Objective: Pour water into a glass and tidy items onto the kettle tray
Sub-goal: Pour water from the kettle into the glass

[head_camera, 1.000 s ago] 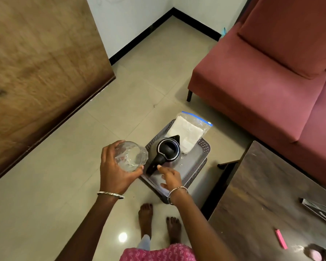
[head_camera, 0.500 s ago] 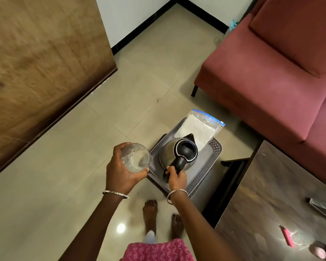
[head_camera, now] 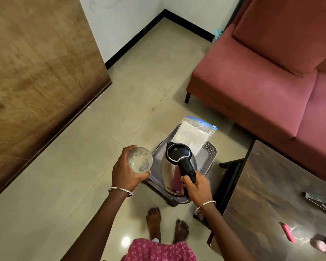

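Steel electric kettle (head_camera: pixel 172 171) hangs at lower centre over the grey tray (head_camera: pixel 208 162), right hand (head_camera: pixel 197 187) fingers wrapped around its handle. Left hand (head_camera: pixel 125 173) fingers grip the drinking glass (head_camera: pixel 140 160) just beside it; a fast tilt could splash water past the rim.

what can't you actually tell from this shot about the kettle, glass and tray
All from the head view:
- Water level in the kettle: its black lid is closed.
- Whether the glass in the left hand holds any water: clear glass seen from above, blurred.
- Near part of the tray: hidden by the kettle and the right hand.
- Label low on the kettle: too small.
- White contents of the zip bag: unidentifiable.
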